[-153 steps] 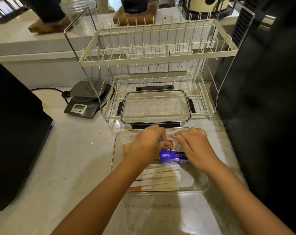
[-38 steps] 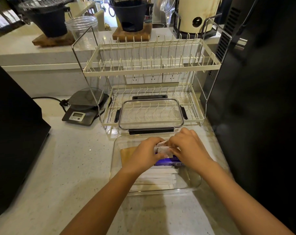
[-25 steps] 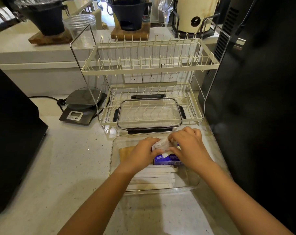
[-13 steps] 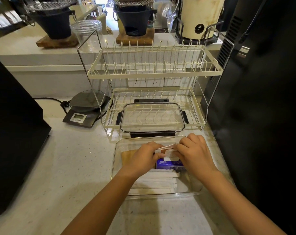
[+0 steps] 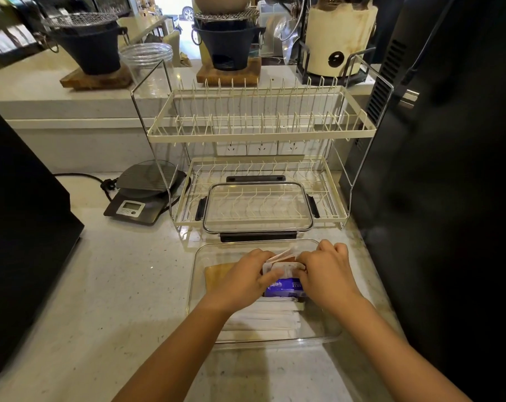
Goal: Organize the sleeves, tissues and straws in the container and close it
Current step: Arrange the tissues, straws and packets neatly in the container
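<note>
Both hands have shifted slightly, left hand (image 5: 243,281) and right hand (image 5: 325,275) pinching tissue packets (image 5: 283,269) over the container (image 5: 275,342) on the speckled worktop (image 5: 115,300) before the dish rack (image 5: 260,132).

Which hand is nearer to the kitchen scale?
Left. The left hand is in the container on the side toward the kitchen scale; the right hand works farther right, away from it.

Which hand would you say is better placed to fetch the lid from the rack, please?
Probably the right hand: its fingers reach nearer the lid. Both hands, the left hand too, hold the tissue pack.
</note>
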